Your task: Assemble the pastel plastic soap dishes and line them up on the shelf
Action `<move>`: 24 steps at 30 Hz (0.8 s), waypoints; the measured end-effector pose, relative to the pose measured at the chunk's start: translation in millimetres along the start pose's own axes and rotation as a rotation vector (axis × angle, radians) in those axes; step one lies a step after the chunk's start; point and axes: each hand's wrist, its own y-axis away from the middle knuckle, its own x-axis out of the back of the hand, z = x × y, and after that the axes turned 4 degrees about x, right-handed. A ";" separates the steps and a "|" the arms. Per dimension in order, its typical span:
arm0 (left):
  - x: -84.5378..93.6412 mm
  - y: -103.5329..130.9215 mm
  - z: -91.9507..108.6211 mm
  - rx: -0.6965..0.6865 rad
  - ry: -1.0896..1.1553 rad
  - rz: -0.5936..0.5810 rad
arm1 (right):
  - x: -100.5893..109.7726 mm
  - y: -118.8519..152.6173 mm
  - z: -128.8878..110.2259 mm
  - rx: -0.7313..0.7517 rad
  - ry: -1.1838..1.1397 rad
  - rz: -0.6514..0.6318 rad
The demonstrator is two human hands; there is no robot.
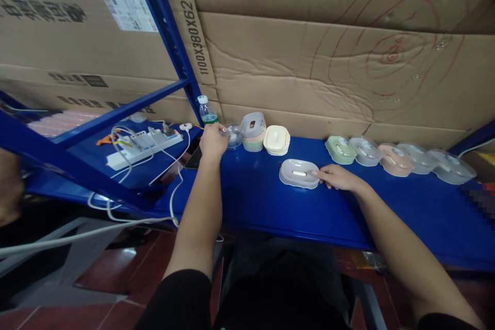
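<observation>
My right hand grips the right rim of a grey soap dish, its thumb on top and its fingers curled at the side. The shallow dish sits on the blue shelf and has a pale oblong mark in its middle. My left hand reaches to the back left, fingers closed at the edge of a clear plastic lid; its fingertips are partly hidden. Just right of that lid stands a stack of grey, peach and green dishes, and beside it cream dishes.
Several lidded soap boxes, from a green one to a grey one, line the back right. A water bottle stands behind my left hand. Left of the blue post lie a power strip and cables. Another person's hand shows at far left.
</observation>
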 end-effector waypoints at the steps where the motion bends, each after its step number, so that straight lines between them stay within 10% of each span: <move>1: 1.8 0.2 0.7 -0.009 0.029 0.052 | 0.1 0.5 -0.3 0.003 0.000 0.003; 6: 4.3 2.7 10.6 -0.099 0.259 0.274 | 0.3 0.3 0.2 0.051 0.017 0.020; 10: -7.8 16.8 34.1 -0.178 0.691 0.237 | 0.8 -2.8 2.4 0.086 0.095 0.097; 17: -46.4 74.4 76.6 -0.302 1.021 -0.454 | 3.4 0.5 -5.7 0.279 -0.058 0.536; 24: -73.1 108.0 85.7 -0.323 0.779 -0.791 | -3.0 3.7 -19.5 0.319 -0.216 0.470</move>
